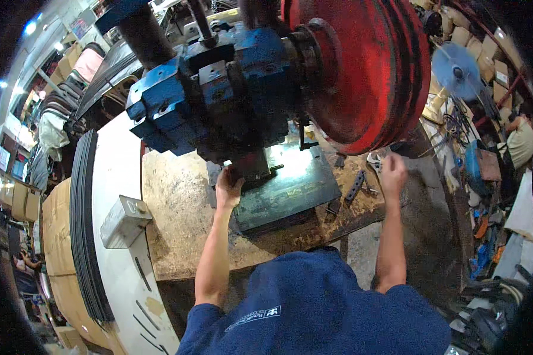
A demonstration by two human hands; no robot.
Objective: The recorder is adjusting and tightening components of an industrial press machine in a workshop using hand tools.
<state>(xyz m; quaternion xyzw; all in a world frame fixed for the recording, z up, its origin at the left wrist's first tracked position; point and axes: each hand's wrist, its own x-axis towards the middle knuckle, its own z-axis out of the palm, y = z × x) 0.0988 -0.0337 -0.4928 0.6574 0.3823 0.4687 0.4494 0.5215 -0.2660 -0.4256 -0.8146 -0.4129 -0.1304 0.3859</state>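
Head view: left hand (pixel 228 188) presses a small dark metal piece (pixel 238 176) under the blue press ram (pixel 251 163), on the dark steel bed plate (pixel 290 189); grip unclear. Right hand (pixel 392 173) closed near the desk's right edge, contents indiscernible. Stamping apparently not yet done.

press (pixel 219 94) upper centre, over plate (pixel 290 189) | flywheel (pixel 367 71) upper right | plate on bench (pixel 177 236) at centre | fan (pixel 456 68) far right | bracket (pixel 124 222) left of bench

Left hand (pixel 228 188) fingertips hidden under press head (pixel 219 94); right hand (pixel 392 171) grip prob. blurred.
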